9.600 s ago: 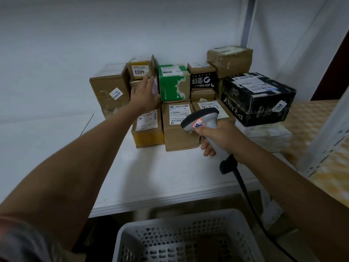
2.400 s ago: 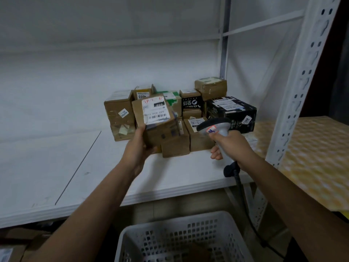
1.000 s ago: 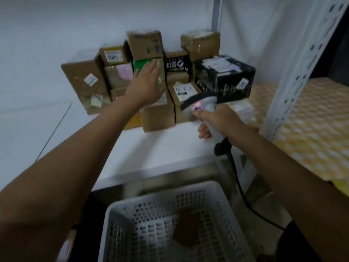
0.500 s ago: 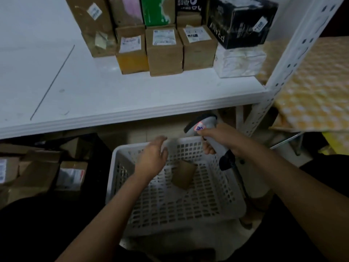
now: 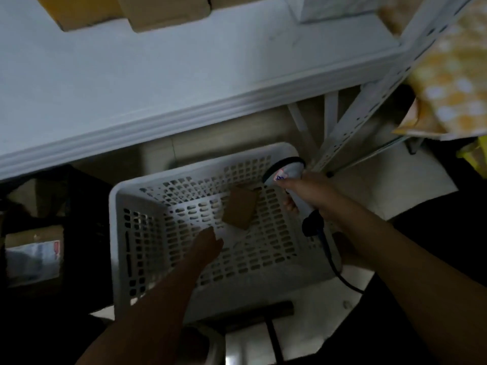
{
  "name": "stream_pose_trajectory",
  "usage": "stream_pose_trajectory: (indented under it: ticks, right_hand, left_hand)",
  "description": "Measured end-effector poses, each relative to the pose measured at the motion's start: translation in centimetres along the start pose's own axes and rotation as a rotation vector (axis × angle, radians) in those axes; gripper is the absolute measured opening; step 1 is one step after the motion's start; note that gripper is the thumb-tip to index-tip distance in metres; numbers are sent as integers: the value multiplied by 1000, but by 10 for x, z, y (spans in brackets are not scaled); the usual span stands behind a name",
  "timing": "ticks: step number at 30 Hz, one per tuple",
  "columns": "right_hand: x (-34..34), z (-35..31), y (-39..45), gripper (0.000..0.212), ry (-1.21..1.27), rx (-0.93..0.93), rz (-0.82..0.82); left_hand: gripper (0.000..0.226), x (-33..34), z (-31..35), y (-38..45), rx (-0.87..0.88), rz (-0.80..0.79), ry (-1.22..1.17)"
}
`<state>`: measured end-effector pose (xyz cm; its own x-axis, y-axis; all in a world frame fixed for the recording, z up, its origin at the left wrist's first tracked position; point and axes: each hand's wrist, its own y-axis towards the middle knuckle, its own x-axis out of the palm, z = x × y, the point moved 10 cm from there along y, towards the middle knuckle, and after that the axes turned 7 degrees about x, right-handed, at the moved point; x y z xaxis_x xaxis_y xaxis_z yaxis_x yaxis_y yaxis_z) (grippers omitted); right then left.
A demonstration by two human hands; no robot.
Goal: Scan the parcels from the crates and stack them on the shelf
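White plastic crate point(image 5: 137, 248) sits on the floor below the shelf point(image 5: 158, 83), its walls and bottom perforated. One small brown parcel point(image 5: 239, 211) lies inside, tilted, toward the far right part of the crate bottom, plain side up, no label visible. My left hand point(image 5: 207, 245) reaches down into the crate, just short of the parcel's near corner; grip holds nothing, fingers point toward the parcel, though how wide they are spread I cannot tell in the dim light. My right hand point(image 5: 307, 192) is wrapped firmly round the handle of the scanner point(image 5: 286, 171), over the crate's right rim, scanner head pointing roughly toward the far wall of the crate. Black cable point(image 5: 332, 262) runs from the handle base down past the crate's right side. On the shelf, at the top edge of view, bottoms of brown boxes point(image 5: 163, 11) and a white wrapped package point(image 5: 329, 6). More cartons point(image 5: 34, 248) in shadow under the shelf to the left. Yellow-and-white patterned cloth point(image 5: 453, 69) at right, beyond the perforated shelf post point(image 5: 369, 101).
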<state>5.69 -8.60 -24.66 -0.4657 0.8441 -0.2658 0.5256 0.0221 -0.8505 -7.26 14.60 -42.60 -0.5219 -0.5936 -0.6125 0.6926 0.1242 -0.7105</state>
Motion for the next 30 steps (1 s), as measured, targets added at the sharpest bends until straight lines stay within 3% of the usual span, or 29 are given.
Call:
stream_pose_trajectory:
  ticks: [4, 8, 12, 22, 25, 27, 29, 30]
  right_hand:
    - [-8, -12, 24, 46, -57, -29, 36]
    - [-16, -16, 36, 29, -100, -130, 78]
    - [-2, -5, 57, 46, -141, -60, 58]
    - [1, -11, 61, 61, -200, -105, 71]
    - [1, -13, 59, 61, -206, -108, 67]
    - [4, -13, 58, 58, -221, -107, 57]
    - [3, -17, 56, 53, -221, -138, 71]
    - [2, -19, 55, 49, -216, -148, 84]
  left_hand:
    - [80, 9, 16, 38, -31, -24, -75]
    - [98, 10, 32, 66, -56, 86, -171]
    - [118, 18, 44, 87, -185, 177, -206]
    - [140, 43, 44, 118, -231, 80, -210]
    - [123, 33, 38, 114, -235, 26, -466]
    - [82, 21, 40, 99, -161, 14, -739]
    - [36, 13, 43, 68, -165, -106, -976]
    - [28, 9, 45, 49, -188, -169, -1078]
